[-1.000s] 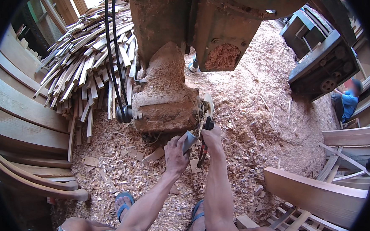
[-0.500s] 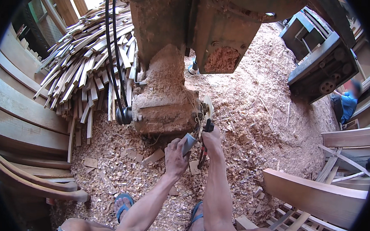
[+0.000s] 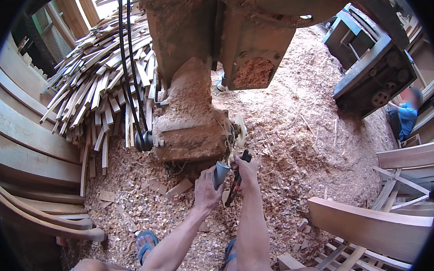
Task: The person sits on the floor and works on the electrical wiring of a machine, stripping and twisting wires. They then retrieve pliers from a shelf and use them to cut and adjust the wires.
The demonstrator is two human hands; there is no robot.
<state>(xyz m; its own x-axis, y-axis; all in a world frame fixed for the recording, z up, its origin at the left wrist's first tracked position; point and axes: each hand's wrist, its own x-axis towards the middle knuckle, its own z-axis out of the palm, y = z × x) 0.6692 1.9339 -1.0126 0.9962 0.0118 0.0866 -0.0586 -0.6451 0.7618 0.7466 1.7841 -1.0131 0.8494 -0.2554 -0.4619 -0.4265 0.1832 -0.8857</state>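
My left hand (image 3: 207, 190) is closed around a grey, tube-shaped piece (image 3: 220, 175), its wide end tipped up toward the machine. Just right of it, my right hand (image 3: 247, 170) grips a hand tool with black and red parts that looks like pliers (image 3: 233, 190). One dark end sticks out above my fist and the other hangs below. Both hands are just in front of a sawdust-coated motor (image 3: 192, 140) with a pale round disc (image 3: 240, 131) on its right end. Thin strands (image 3: 228, 147) dangle from the motor's right end near my fingers.
Black belts (image 3: 125, 55) run down to the motor's left pulley. A heap of wood strips (image 3: 104, 74) lies left, and curved boards (image 3: 33, 139) line that side. Shavings (image 3: 294, 170) cover the floor. At right are a curved plank (image 3: 370, 227), another machine (image 3: 374, 75) and a seated person (image 3: 407, 115).
Both hands have drawn slightly down, away from the disc. The plier-like tool leans more, its lower end swung left, and the grey piece has tilted more upright. The view has shifted a little.
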